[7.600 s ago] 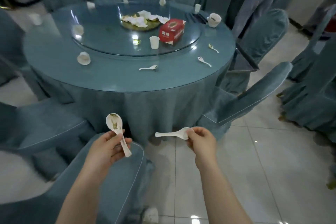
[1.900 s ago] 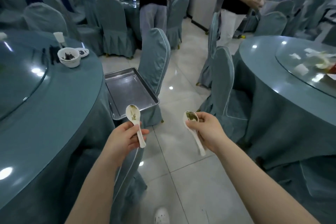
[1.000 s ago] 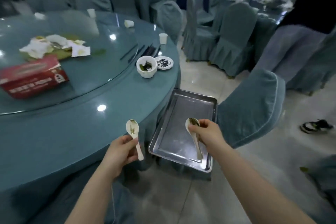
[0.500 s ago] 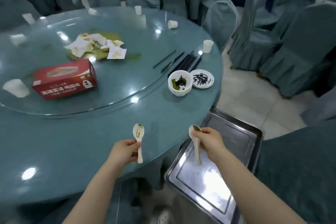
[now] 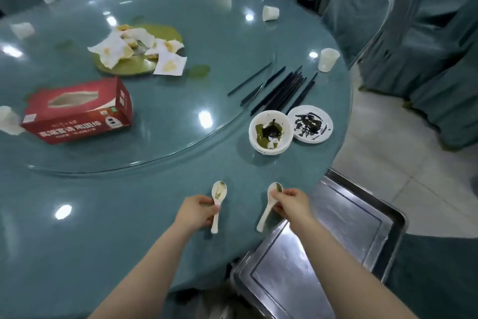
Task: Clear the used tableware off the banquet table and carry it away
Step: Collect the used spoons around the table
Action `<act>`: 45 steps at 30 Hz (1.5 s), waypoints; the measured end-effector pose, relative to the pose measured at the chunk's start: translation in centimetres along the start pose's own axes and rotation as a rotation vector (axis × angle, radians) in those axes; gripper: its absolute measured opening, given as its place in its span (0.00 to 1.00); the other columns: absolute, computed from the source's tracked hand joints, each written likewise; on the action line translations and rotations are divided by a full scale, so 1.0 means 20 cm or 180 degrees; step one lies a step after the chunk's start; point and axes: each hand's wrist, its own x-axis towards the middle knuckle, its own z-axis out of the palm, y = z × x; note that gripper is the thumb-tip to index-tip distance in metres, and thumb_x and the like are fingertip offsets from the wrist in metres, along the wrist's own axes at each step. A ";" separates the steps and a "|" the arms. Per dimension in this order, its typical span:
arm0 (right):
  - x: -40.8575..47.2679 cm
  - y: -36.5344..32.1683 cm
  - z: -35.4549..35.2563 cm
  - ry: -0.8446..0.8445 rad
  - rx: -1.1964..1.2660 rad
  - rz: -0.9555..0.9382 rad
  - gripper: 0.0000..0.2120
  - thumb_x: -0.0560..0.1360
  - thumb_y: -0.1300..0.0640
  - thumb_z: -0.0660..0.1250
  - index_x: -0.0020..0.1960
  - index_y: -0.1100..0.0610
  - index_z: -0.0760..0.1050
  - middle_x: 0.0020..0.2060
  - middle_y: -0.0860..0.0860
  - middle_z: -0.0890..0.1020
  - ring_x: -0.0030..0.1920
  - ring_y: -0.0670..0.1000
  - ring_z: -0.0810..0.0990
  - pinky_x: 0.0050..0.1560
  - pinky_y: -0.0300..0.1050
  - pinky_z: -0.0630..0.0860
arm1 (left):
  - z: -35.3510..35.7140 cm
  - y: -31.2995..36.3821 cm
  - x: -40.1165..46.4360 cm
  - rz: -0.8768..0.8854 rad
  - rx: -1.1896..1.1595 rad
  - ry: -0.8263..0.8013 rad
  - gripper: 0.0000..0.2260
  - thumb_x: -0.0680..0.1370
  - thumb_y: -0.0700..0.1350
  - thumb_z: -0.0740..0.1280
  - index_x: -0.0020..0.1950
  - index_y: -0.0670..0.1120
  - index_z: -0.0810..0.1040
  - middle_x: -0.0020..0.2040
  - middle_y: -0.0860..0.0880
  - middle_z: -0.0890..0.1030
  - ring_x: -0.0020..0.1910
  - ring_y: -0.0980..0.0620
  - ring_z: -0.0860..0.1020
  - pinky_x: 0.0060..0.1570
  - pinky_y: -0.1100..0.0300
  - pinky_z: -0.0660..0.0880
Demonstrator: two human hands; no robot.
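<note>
- While both hands were busy, each pinched one soiled white spoon by the handle: the left hand held the left spoon, the right hand the right spoon, thumb and fingers closed narrowly round each stem.
- Both bowls faced up, probably so the greenish residue would not drip on the cloth.
- Both spoons hung over the near edge of the banquet table, the right one's handle tip reaching toward the metal tray.
- That tray sat just beside the table, lower than its rim, likely parked there as the collection point; it looked bare.
- Farther in stood a dirty bowl touching or just beside a stained saucer, with black chopsticks gathered behind them, apparently piled for pickup.
- Paper cups ringed the edge; a red tissue box and crumpled napkins lay on the glass turntable.
</note>
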 end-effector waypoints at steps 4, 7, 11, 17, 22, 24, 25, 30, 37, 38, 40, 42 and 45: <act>0.11 -0.08 0.09 -0.0023 -0.0091 -0.0029 0.09 0.68 0.60 0.75 0.42 0.59 0.75 0.35 0.53 0.80 0.34 0.52 0.81 0.50 0.54 0.81 | 0.07 0.07 0.08 -0.0134 0.0086 0.0018 0.12 0.75 0.39 0.70 0.57 0.38 0.78 0.44 0.42 0.81 0.33 0.51 0.78 0.36 0.62 0.78; 0.15 -0.14 0.16 -0.0175 0.0037 -0.0104 0.09 0.69 0.60 0.75 0.43 0.60 0.76 0.37 0.53 0.81 0.37 0.51 0.82 0.47 0.49 0.82 | 0.11 0.11 0.12 -0.0156 -0.0007 0.0112 0.12 0.74 0.39 0.71 0.56 0.38 0.78 0.44 0.42 0.81 0.37 0.46 0.80 0.43 0.55 0.81; 0.17 -0.17 0.22 -0.0232 -0.0147 -0.0154 0.07 0.69 0.61 0.75 0.43 0.59 0.76 0.35 0.53 0.81 0.36 0.50 0.80 0.50 0.51 0.82 | 0.14 0.13 0.15 -0.0110 -0.0155 0.0200 0.14 0.74 0.39 0.72 0.58 0.38 0.77 0.47 0.39 0.82 0.46 0.41 0.83 0.52 0.48 0.79; 0.14 -0.14 0.22 -0.0012 -0.0752 -0.0501 0.06 0.69 0.58 0.74 0.42 0.57 0.77 0.40 0.55 0.82 0.44 0.56 0.82 0.51 0.54 0.80 | 0.12 0.08 0.16 -0.0077 -0.0149 0.0183 0.14 0.74 0.43 0.72 0.57 0.39 0.78 0.42 0.44 0.82 0.42 0.46 0.82 0.52 0.50 0.80; 0.06 -0.15 0.24 0.0215 -0.1098 -0.0678 0.11 0.69 0.55 0.74 0.46 0.56 0.75 0.40 0.50 0.80 0.39 0.51 0.78 0.41 0.44 0.74 | 0.11 0.04 0.14 -0.0005 0.0316 0.0134 0.11 0.70 0.44 0.75 0.49 0.47 0.77 0.44 0.48 0.82 0.46 0.48 0.82 0.53 0.54 0.78; 0.04 -0.14 0.24 0.0287 -0.1214 -0.0725 0.10 0.69 0.55 0.74 0.45 0.54 0.74 0.39 0.48 0.79 0.37 0.47 0.76 0.35 0.41 0.69 | 0.12 0.05 0.14 0.0079 0.0555 0.0185 0.09 0.69 0.44 0.75 0.41 0.50 0.76 0.41 0.49 0.82 0.45 0.48 0.82 0.48 0.58 0.77; 0.04 -0.14 0.23 0.0297 -0.1274 -0.0737 0.09 0.69 0.55 0.73 0.45 0.54 0.74 0.39 0.47 0.78 0.37 0.46 0.75 0.33 0.40 0.68 | 0.13 0.06 0.14 0.0115 0.0650 0.0187 0.08 0.69 0.44 0.74 0.37 0.51 0.75 0.39 0.49 0.82 0.44 0.49 0.81 0.46 0.60 0.76; 0.02 -0.12 0.16 0.0334 -0.1401 -0.0778 0.08 0.69 0.59 0.73 0.45 0.57 0.75 0.39 0.50 0.79 0.38 0.49 0.76 0.40 0.43 0.70 | 0.15 0.06 0.14 0.0199 0.0494 0.0137 0.06 0.69 0.43 0.74 0.38 0.52 0.79 0.36 0.53 0.80 0.39 0.54 0.79 0.38 0.66 0.72; 0.06 -0.14 0.13 0.0300 -0.1391 -0.0738 0.07 0.70 0.59 0.71 0.46 0.55 0.75 0.41 0.51 0.80 0.42 0.53 0.79 0.47 0.49 0.78 | 0.22 0.22 0.20 0.0416 0.0126 0.0054 0.06 0.68 0.44 0.76 0.39 0.50 0.80 0.35 0.52 0.82 0.37 0.53 0.81 0.43 0.60 0.78; 0.07 -0.15 0.12 0.0286 -0.1387 -0.0742 0.06 0.70 0.59 0.71 0.46 0.54 0.75 0.41 0.51 0.80 0.43 0.53 0.79 0.48 0.50 0.78 | 0.23 0.23 0.21 0.0384 0.0192 0.0063 0.06 0.68 0.44 0.76 0.38 0.50 0.80 0.37 0.51 0.82 0.38 0.51 0.82 0.44 0.59 0.79; 0.08 -0.16 0.12 0.0234 -0.1382 -0.0782 0.05 0.70 0.59 0.70 0.45 0.53 0.76 0.41 0.50 0.80 0.43 0.52 0.80 0.49 0.51 0.78 | 0.26 0.24 0.22 0.0320 0.0353 0.0077 0.07 0.69 0.44 0.76 0.36 0.50 0.79 0.38 0.49 0.83 0.39 0.50 0.82 0.43 0.59 0.79; 0.07 -0.17 0.13 0.0172 -0.1364 -0.0853 0.05 0.70 0.59 0.70 0.43 0.52 0.76 0.40 0.48 0.81 0.42 0.51 0.80 0.46 0.48 0.78 | 0.27 0.23 0.22 0.0297 0.0468 0.0139 0.09 0.69 0.46 0.77 0.35 0.53 0.77 0.37 0.51 0.82 0.39 0.51 0.82 0.42 0.60 0.77; 0.04 -0.20 0.17 0.0006 -0.1206 -0.0970 0.05 0.70 0.60 0.69 0.40 0.51 0.76 0.38 0.47 0.81 0.40 0.48 0.79 0.40 0.41 0.74 | 0.25 0.22 0.21 0.0382 0.0471 0.0248 0.08 0.68 0.50 0.76 0.35 0.54 0.77 0.36 0.54 0.80 0.39 0.54 0.81 0.40 0.62 0.75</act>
